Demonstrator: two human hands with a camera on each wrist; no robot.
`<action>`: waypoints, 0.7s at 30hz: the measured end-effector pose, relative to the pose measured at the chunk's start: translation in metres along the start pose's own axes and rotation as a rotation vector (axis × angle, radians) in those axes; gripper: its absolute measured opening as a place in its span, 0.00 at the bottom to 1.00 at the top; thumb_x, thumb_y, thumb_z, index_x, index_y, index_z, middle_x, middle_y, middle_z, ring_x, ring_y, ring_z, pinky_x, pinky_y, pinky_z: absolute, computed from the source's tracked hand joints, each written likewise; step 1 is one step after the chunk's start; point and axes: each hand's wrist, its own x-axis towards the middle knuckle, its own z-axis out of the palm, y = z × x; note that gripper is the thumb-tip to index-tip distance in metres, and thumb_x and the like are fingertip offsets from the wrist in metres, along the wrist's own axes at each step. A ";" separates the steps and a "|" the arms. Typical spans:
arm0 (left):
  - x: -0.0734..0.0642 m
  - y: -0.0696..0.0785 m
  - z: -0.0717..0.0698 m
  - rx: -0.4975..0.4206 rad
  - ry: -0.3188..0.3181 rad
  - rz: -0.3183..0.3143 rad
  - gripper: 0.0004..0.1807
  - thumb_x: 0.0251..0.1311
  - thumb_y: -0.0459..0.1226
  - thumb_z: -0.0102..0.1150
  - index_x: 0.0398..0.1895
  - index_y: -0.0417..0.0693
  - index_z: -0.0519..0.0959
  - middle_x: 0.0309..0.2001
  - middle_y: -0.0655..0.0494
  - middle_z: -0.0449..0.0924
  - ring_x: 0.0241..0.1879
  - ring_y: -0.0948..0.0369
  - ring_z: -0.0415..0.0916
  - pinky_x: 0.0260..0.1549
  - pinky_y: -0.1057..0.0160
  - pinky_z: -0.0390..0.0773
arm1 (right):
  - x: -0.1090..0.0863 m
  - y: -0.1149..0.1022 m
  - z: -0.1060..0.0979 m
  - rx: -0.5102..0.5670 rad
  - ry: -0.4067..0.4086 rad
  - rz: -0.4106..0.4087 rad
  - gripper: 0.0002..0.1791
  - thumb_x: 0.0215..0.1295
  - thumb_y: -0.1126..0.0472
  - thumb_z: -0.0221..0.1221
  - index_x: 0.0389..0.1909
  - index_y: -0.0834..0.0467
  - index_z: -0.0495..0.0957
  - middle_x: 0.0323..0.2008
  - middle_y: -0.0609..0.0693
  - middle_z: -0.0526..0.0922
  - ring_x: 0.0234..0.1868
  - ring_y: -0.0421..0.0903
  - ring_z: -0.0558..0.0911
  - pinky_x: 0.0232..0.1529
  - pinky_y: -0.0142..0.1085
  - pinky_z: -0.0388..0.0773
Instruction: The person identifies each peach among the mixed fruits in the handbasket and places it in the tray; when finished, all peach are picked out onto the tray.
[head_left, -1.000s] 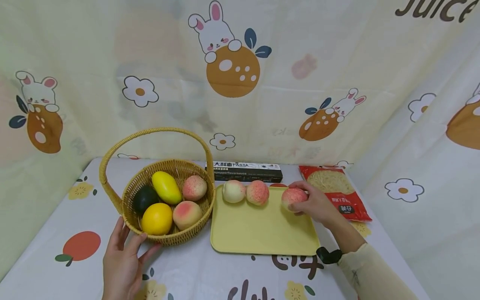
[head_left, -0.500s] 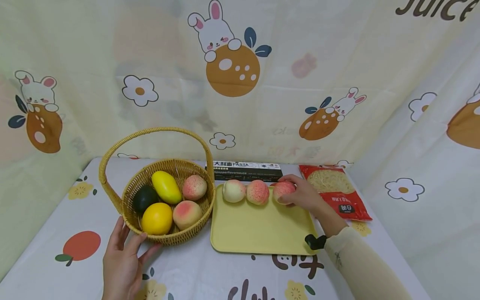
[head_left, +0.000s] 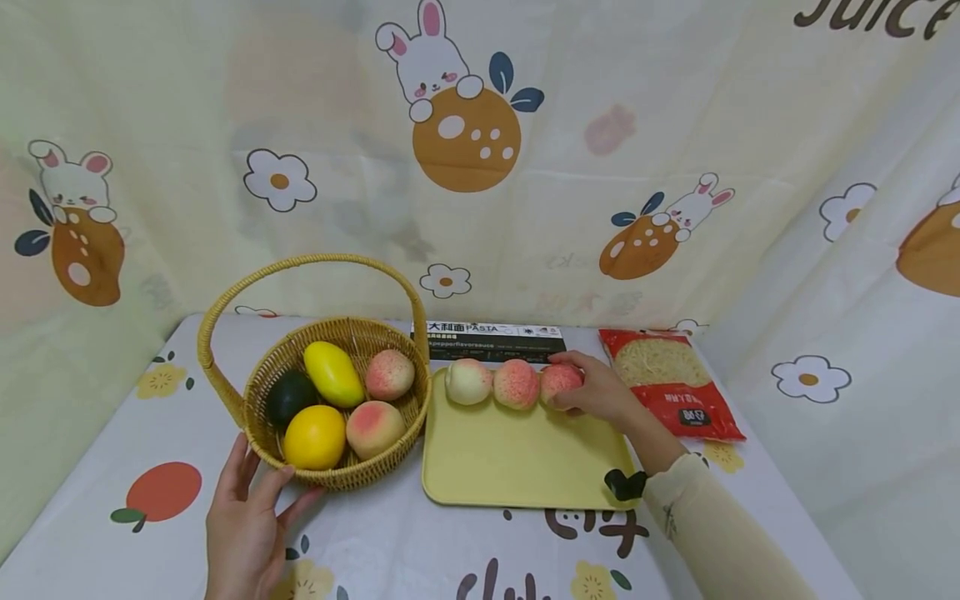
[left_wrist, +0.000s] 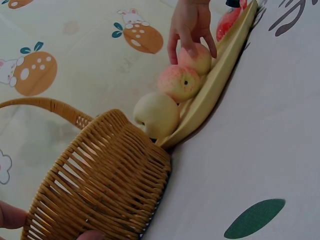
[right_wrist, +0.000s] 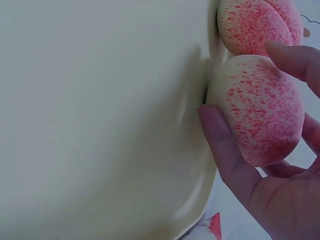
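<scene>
My right hand (head_left: 600, 392) grips a red-speckled peach (right_wrist: 257, 110) at the back edge of a pale yellow tray (head_left: 525, 467). Thumb and fingers lie around its sides. Left of it, a second speckled peach (head_left: 516, 384) and a paler peach (head_left: 468, 382) complete a row. My left hand (head_left: 251, 517) rests with spread fingers against the near left side of a wicker basket (head_left: 352, 477). Inside the basket are a yellow mango (head_left: 333, 374), a dark green fruit (head_left: 291, 398), a round yellow fruit (head_left: 314, 437) and two peaches (head_left: 375, 430).
Behind the tray lies a black-and-white pasta box (head_left: 495, 342). A red bag of noodles (head_left: 675, 383) is on the right side of the table. The basket's tall handle (head_left: 315, 260) arches over it. A printed cloth (head_left: 525, 250) hangs behind the table.
My right hand has moved left along the tray's back edge with the peach, bringing it up beside the middle peach. The left hand and the basket have stayed put.
</scene>
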 end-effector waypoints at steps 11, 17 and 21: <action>-0.001 0.000 -0.001 -0.011 -0.009 0.005 0.48 0.76 0.32 0.52 0.84 0.84 0.42 0.88 0.64 0.37 0.81 0.48 0.57 0.52 0.48 0.88 | -0.008 0.002 -0.007 0.019 -0.018 0.016 0.46 0.62 0.57 0.74 0.79 0.54 0.65 0.69 0.63 0.74 0.55 0.56 0.80 0.45 0.41 0.91; 0.000 0.000 0.000 -0.010 -0.007 -0.004 0.48 0.76 0.33 0.52 0.84 0.84 0.41 0.88 0.64 0.36 0.81 0.48 0.57 0.52 0.46 0.87 | -0.018 0.005 -0.012 0.071 -0.021 0.009 0.46 0.64 0.56 0.73 0.80 0.55 0.63 0.78 0.64 0.64 0.69 0.65 0.74 0.49 0.47 0.91; 0.000 -0.001 0.000 -0.012 -0.007 0.001 0.48 0.76 0.33 0.52 0.85 0.83 0.41 0.88 0.64 0.36 0.81 0.47 0.57 0.52 0.46 0.87 | -0.025 0.007 -0.016 0.112 -0.018 0.014 0.45 0.66 0.56 0.71 0.82 0.52 0.61 0.81 0.65 0.57 0.76 0.70 0.66 0.51 0.49 0.91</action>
